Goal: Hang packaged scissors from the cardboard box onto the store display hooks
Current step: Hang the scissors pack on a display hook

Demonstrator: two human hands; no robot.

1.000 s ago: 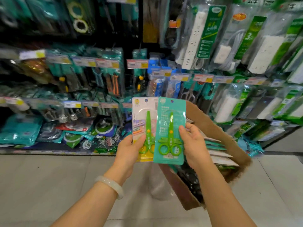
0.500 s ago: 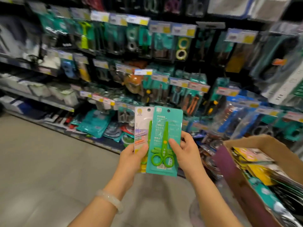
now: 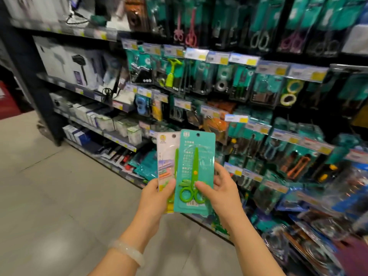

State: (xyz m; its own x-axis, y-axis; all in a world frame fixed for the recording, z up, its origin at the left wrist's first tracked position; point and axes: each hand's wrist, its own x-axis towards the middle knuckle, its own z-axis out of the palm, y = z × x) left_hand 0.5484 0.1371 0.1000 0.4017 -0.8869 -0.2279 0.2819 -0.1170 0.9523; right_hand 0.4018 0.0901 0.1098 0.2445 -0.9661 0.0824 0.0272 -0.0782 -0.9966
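I hold two scissor packs upright in front of me. My left hand point(image 3: 157, 196) grips a white-and-yellow pack point(image 3: 166, 156) with green scissors, partly hidden behind the other pack. My right hand point(image 3: 221, 193) grips a teal pack point(image 3: 196, 168) with green scissors, thumb on its front. Behind them the display hooks point(image 3: 235, 120) carry hanging tool and scissor packs under price tags. A dark corner of the cardboard box point(image 3: 352, 257) shows at the bottom right.
A dark shelf unit point(image 3: 79, 76) with boxed goods stands at the left. Pink and grey scissors point(image 3: 191, 34) hang on the top row. Pale floor tiles point(image 3: 59, 196) stretch to the left and below my arms.
My view has swung left and up along the display; the box has slid almost out of frame at the right. Both hands still hold the two packs the same way.
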